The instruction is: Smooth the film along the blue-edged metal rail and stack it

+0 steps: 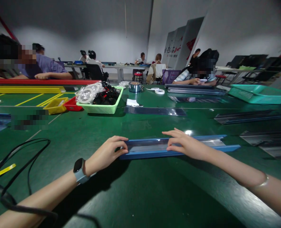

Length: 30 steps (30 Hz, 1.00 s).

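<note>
A long blue channel (152, 154) with a clear plastic strip (145, 146) along its inside lies crosswise on the green table in front of me. My left hand (111, 148) grips the channel's left end, thumb at the near side and fingers over the far edge. Over the middle of the channel is my right hand (185, 144), its fingers spread and the thumb and fingertips reaching down at the strip. Whether those fingertips press on the strip is hard to tell. The channel's right end is free of both hands.
Black cables (19, 177) run along the left. Beyond stand a green basket (99, 109) of black parts, yellow and red bins, a tape roll (135, 87) and a clear strip (154, 111). More channels (249, 117) and a teal basket (256, 95) lie right. People sit across the table.
</note>
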### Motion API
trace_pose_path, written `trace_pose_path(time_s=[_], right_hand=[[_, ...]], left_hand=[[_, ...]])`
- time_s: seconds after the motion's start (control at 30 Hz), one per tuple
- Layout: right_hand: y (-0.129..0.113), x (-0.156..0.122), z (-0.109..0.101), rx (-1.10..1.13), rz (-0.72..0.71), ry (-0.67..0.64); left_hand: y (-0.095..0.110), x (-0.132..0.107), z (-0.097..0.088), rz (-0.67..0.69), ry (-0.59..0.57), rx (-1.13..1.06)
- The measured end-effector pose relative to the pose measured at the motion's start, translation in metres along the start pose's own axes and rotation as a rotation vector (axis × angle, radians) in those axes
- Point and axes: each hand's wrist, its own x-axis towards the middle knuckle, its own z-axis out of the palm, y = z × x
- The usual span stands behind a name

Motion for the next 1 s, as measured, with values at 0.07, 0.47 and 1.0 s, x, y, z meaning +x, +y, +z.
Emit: trace_pose_path(time_s=[0.07,0.47,1.0], right_hand=[[-0.001,-0.001,0.001,-0.017,0.004,0.043],[0.0,-0.005,0.017,-0.13,0.036,0.233],[-0.002,-0.001,0.026,-0.457,0.121,0.333]], left_hand=[[0.002,-0.001,0.0,0.012,0.022,0.002],[0.001,-0.001,0.001,0.052,0.072,-0.016],[-0.001,0.004,-0.004,0.042,0.137,0.026]])
